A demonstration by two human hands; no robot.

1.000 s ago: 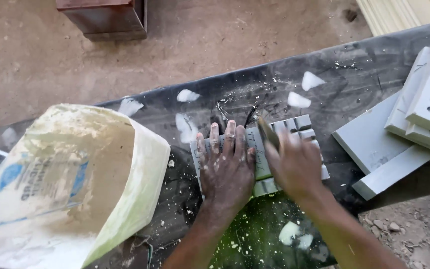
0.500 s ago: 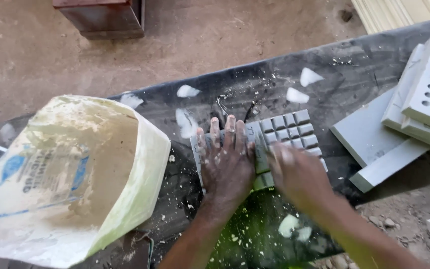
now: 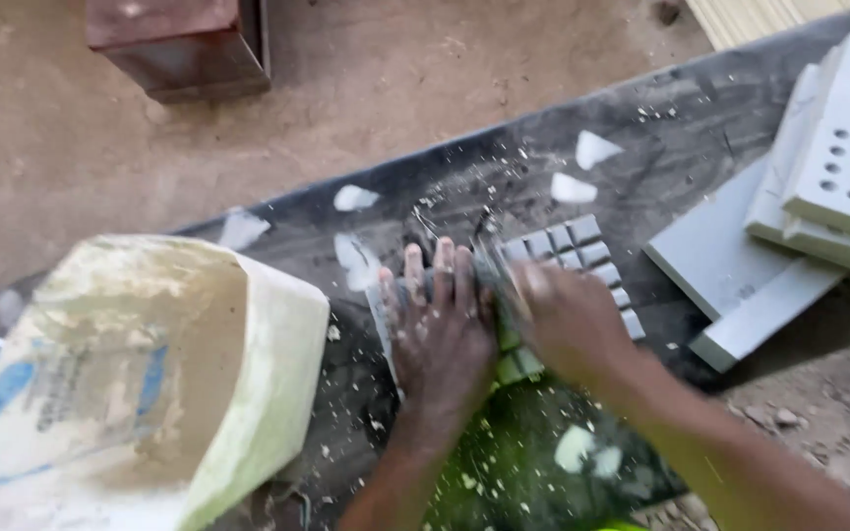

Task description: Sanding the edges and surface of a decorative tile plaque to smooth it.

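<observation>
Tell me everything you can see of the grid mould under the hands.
The grid mould is a pale grey, flat slab divided into small square cells, plaster-like or plastic by its look. It lies flat, slightly askew, on the dark, dust-speckled table. The left hand presses flat on its left part, fingers spread; the right hand covers its middle, blurred. Only the far-right rows of cells show clearly. White chips lie around it.

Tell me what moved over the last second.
The right hand swept its scraper left along the gridded mould, ending beside the left hand. The left hand stayed pressed flat on the mould; the sack and stacked white slabs stayed put.
</observation>
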